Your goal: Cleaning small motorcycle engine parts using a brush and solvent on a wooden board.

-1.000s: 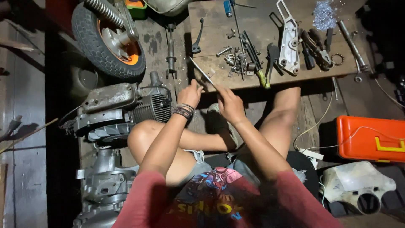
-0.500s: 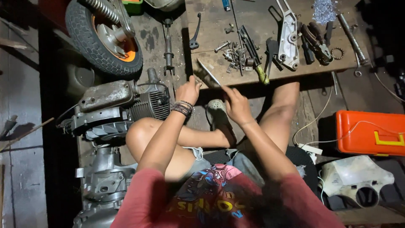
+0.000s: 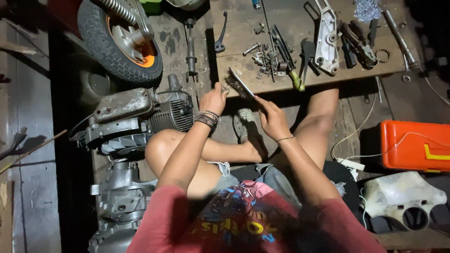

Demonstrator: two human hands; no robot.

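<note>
red tee, bare arms and legs

a red short-sleeved t-shirt [image 3: 243,220] with a bright printed graphic on the chest, grey shorts [image 3: 272,180] below it. the left hand [image 3: 213,99] has a stack of dark beaded bracelets [image 3: 206,119] at the wrist, the right hand [image 3: 272,121] a single thin band [image 3: 284,138]. a pale clog [image 3: 243,125] on one foot

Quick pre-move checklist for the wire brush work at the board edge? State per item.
1. Wire brush held: ok, right hand on its handle end.
2. Left hand at the bristle end, pinching something small: cannot tell what.
3. Support: ok, brush sits at the wooden board edge.
4. Loose bolts close beside the brush: not ok.
5. Engine near left forearm, apart: ok.
6. Foot under the work: not ok.
</note>
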